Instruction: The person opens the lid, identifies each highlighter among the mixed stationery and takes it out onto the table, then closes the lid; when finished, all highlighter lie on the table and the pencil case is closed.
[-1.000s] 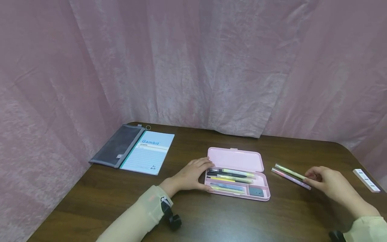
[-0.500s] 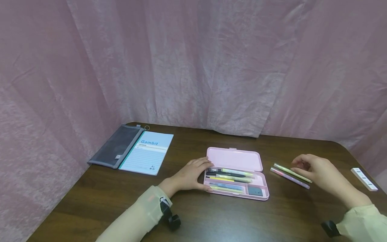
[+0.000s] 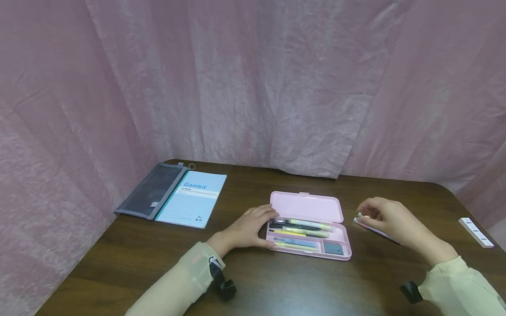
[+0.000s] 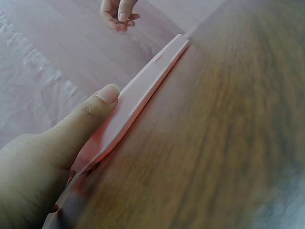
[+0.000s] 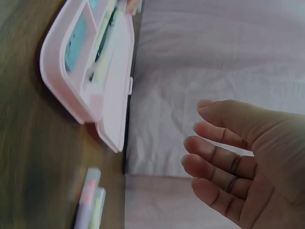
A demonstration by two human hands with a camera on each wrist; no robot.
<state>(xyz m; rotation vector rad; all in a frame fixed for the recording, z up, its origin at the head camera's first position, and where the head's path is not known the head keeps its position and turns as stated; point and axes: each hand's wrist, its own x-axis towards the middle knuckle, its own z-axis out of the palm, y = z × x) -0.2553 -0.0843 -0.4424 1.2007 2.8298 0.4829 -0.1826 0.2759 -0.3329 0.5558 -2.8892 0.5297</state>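
A pink pencil case (image 3: 343, 256) lies open on the table, with several pens (image 3: 300, 235) and a blue-grey eraser (image 3: 334, 249) inside. My left hand (image 3: 247, 229) holds its left end, fingers at the back and thumb along the front wall (image 4: 128, 102). Above two pens to the right of the case is my right hand (image 3: 391, 217), its fingers loosely bent and holding nothing in the right wrist view. One is a pink-purple pen (image 5: 86, 202), the other a yellow-green pen (image 5: 97, 208); in the head view the hand partly hides both.
A grey mesh pouch (image 3: 152, 191) and a light-blue Gambit notebook (image 3: 191, 199) lie at the left. A small white strip-shaped box (image 3: 476, 232) lies near the right edge of the wooden table (image 3: 253, 285). A pink curtain (image 3: 237, 87) hangs behind.
My right hand has moved left, from the near end of the yellow-green pen to above the far ends of both pens. The left hand and pencil case have stayed in place.
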